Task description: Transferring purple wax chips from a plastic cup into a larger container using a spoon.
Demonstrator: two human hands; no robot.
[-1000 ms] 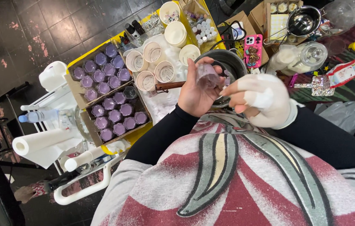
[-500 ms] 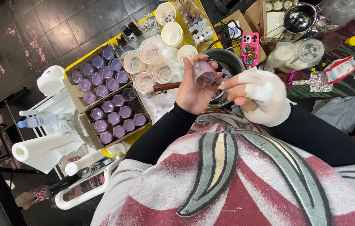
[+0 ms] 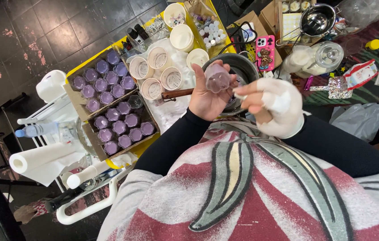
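Observation:
My left hand [image 3: 207,96] holds a small clear glass jar [image 3: 218,80] with a pale purple tint, raised over a dark metal pot [image 3: 243,67] with a wooden handle [image 3: 177,93]. My right hand [image 3: 272,105], wrapped in a white bandage or glove, hovers just right of the jar with its fingers pointing at it; whether it touches the jar or holds anything is unclear. Both forearms wear black sleeves above a red and grey garment.
Two cardboard trays [image 3: 113,107] of several purple-filled jars sit left on a yellow surface. White paper cups [image 3: 160,67] stand behind. A pink phone [image 3: 265,52], a glass jar [image 3: 319,58], a metal saucepan [image 3: 316,20], paper rolls [image 3: 37,158] and a water bottle [image 3: 42,130] lie around.
The view has shifted slightly. My left hand has tilted the jar a bit upward; my right hand stays close beside it.

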